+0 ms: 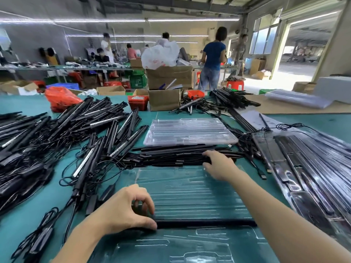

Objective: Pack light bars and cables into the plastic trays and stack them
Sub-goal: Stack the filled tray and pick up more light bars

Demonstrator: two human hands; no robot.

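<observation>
A clear plastic tray [190, 188] lies flat on the green table right in front of me. One black light bar [205, 223] lies across its near part. My left hand [125, 209] pinches the left end of that bar with thumb and fingers. My right hand [218, 164] reaches past the tray's far edge and grips a bar in a row of black light bars [171, 156]. A stack of empty clear trays [190, 131] sits beyond that row. Packed trays [303, 168] with bars lie stacked at the right.
A big heap of black light bars and cables [57, 137] covers the table's left side. More bars [233, 97] lie at the far right. Cardboard boxes [167, 88], a red bin [137, 102] and an orange bag [60, 98] stand along the far edge. People work at benches behind.
</observation>
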